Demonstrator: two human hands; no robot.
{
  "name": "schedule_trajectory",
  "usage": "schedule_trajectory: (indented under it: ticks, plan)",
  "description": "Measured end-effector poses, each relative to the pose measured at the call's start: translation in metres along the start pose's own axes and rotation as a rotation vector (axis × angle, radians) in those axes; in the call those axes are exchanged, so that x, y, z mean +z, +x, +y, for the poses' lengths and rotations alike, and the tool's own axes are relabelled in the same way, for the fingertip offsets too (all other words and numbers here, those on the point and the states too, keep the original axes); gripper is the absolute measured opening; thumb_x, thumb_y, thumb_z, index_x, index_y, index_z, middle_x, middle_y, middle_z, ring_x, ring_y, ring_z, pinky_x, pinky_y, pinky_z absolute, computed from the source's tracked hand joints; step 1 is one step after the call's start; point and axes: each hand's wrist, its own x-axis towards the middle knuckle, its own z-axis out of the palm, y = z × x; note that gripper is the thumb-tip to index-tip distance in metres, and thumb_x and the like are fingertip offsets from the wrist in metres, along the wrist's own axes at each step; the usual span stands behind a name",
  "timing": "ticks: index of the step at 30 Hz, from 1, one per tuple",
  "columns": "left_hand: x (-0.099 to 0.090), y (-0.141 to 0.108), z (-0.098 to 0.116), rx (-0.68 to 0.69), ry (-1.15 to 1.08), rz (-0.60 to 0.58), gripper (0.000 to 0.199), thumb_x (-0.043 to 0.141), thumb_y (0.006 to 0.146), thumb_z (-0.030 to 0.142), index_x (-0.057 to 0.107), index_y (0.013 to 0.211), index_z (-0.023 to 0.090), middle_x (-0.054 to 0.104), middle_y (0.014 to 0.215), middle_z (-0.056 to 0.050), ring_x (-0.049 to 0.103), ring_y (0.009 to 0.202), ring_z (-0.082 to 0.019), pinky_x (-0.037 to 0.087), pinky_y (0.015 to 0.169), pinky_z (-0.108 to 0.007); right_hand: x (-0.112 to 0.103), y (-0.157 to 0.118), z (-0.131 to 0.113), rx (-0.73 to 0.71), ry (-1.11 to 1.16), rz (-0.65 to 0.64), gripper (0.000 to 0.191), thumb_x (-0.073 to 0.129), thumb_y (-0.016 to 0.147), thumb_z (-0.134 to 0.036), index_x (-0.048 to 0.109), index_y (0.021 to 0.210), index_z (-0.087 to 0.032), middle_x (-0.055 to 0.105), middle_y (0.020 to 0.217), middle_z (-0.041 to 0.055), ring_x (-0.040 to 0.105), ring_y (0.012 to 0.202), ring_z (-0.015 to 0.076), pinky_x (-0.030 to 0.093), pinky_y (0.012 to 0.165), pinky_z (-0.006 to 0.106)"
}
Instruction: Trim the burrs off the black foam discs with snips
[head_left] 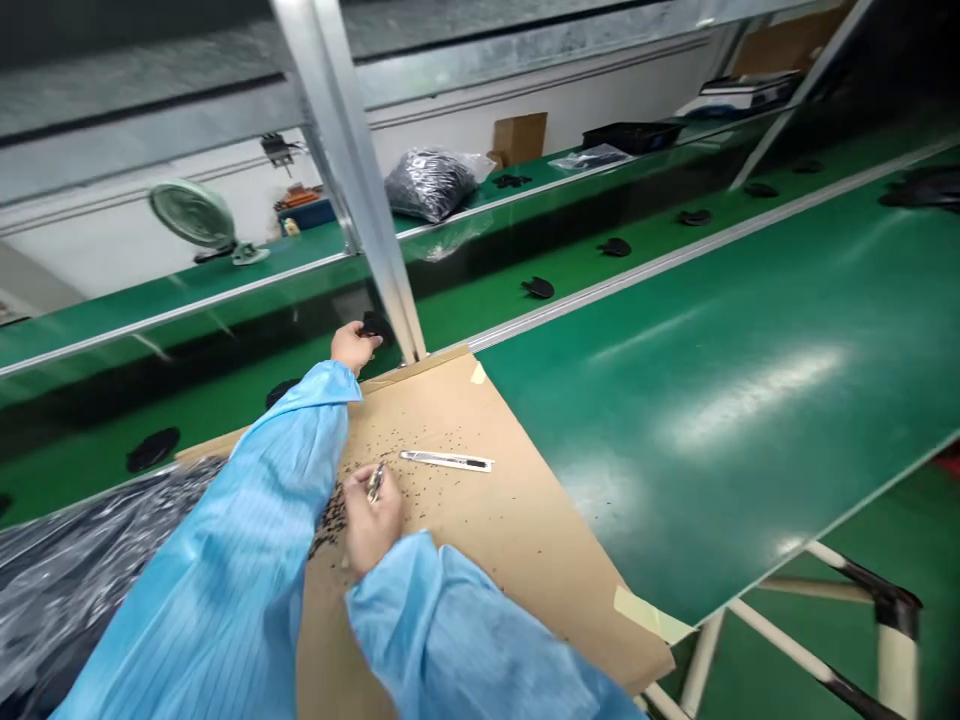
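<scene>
My left hand [354, 348] reaches out over the green belt [465, 306], its fingers closed on the edge of a black curved part [376, 326] beside the metal post. Much of that part is dark, and its exact shape is hard to make out. Closer in, my right hand [373, 520] is closed around a small shiny metal tool [376, 483], mostly hidden by the fingers. It is over the brown cardboard sheet [480, 540]. A white utility knife [447, 461] lies on the cardboard to its right. Many tiny black scraps [327, 527] are scattered around the right hand.
More black parts [538, 288] sit spaced along the belt. An upright metal post [367, 180] stands at the cardboard's far edge. Clear plastic bagging [97, 570] lies at left. A small fan [193, 214] and a filled plastic bag [433, 184] occupy the back shelf.
</scene>
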Motion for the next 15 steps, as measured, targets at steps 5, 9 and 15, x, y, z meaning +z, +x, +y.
schedule_trajectory:
  ticks: [5, 9, 15]
  plan:
    - [-0.074, -0.077, -0.006, -0.143, -0.387, 0.102, 0.029, 0.071, 0.061, 0.012, 0.054, 0.083, 0.015, 0.056, 0.071, 0.001, 0.049, 0.053, -0.007, 0.039, 0.048, -0.02, 0.001, -0.002, 0.006, -0.046, -0.042, -0.087, 0.028, 0.062, 0.067, -0.029, 0.05, 0.09, -0.02, 0.051, 0.072, -0.0035, 0.052, 0.065, 0.0136, 0.042, 0.065, 0.026]
    - [-0.117, -0.17, -0.016, -0.222, -0.733, 0.02, 0.049, 0.077, 0.051, 0.005, 0.052, 0.092, 0.018, 0.058, 0.075, 0.003, 0.055, 0.057, -0.008, 0.044, 0.05, -0.019, -0.001, -0.003, 0.003, -0.139, -0.159, -0.165, 0.028, 0.061, 0.069, -0.031, 0.05, 0.093, -0.02, 0.053, 0.076, -0.0014, 0.053, 0.07, 0.0151, 0.042, 0.069, 0.028]
    - [-0.145, -0.273, -0.05, -0.271, -1.012, 0.021, 0.05, 0.081, 0.056, 0.011, 0.056, 0.098, 0.019, 0.061, 0.078, 0.002, 0.061, 0.065, -0.01, 0.05, 0.057, -0.022, -0.001, 0.0, 0.008, -0.225, -0.273, -0.25, 0.042, 0.067, 0.067, -0.036, 0.05, 0.101, -0.019, 0.055, 0.084, 0.002, 0.055, 0.075, 0.0182, 0.044, 0.074, 0.035]
